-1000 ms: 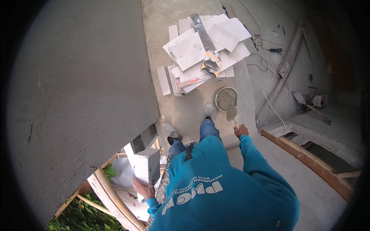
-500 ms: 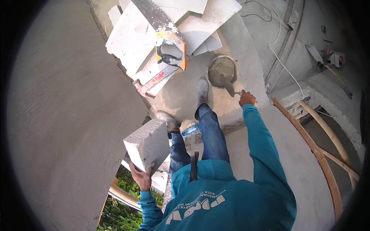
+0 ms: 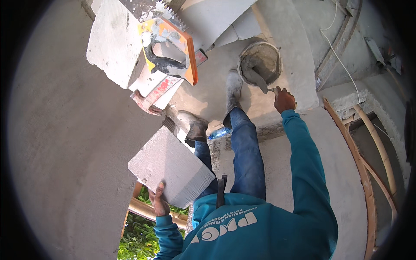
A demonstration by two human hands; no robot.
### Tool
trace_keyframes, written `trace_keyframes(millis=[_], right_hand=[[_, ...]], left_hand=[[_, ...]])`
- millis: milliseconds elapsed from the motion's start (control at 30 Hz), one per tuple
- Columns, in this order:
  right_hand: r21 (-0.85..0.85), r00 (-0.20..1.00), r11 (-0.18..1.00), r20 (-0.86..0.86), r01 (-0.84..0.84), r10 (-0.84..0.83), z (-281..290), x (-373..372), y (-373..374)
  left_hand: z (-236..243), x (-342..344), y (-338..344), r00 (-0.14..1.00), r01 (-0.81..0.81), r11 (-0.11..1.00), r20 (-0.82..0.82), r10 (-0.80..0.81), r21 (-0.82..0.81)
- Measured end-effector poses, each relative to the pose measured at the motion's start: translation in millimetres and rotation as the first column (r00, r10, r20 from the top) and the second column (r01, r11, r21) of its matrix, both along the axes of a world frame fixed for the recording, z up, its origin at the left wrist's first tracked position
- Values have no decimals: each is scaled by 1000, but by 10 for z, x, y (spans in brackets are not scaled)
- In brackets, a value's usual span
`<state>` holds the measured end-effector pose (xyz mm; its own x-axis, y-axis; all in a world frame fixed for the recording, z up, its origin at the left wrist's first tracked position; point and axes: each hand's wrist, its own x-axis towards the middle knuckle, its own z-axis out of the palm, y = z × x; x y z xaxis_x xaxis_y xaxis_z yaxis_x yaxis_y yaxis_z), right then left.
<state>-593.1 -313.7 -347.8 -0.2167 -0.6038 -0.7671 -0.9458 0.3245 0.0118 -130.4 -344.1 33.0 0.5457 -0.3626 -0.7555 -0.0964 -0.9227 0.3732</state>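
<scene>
Block grasped in my left hand, trowel clenched in my right hand — angled over a bucket just ahead, red hammer beyond my left.

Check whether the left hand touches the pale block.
Touching. The head view shows the left hand gripping the pale block, thumb across its broad face.

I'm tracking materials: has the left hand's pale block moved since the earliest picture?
Yes, leftward: the pale block in the left hand, earlier clear of the edge of the grey wall, now overlaps that edge in view.
</scene>
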Motion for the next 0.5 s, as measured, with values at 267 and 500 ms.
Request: trace_keyframes(millis=[267, 500], right_hand=[[-1, 978, 980, 64, 199, -199, -200, 236, -56], [-9, 894, 923, 253, 385, -370, -12, -181, 173]], left_hand=[[-42, 265, 290, 984, -179, 984, -16, 179, 3], [66, 188, 258, 926, -365, 931, -114, 361, -14]])
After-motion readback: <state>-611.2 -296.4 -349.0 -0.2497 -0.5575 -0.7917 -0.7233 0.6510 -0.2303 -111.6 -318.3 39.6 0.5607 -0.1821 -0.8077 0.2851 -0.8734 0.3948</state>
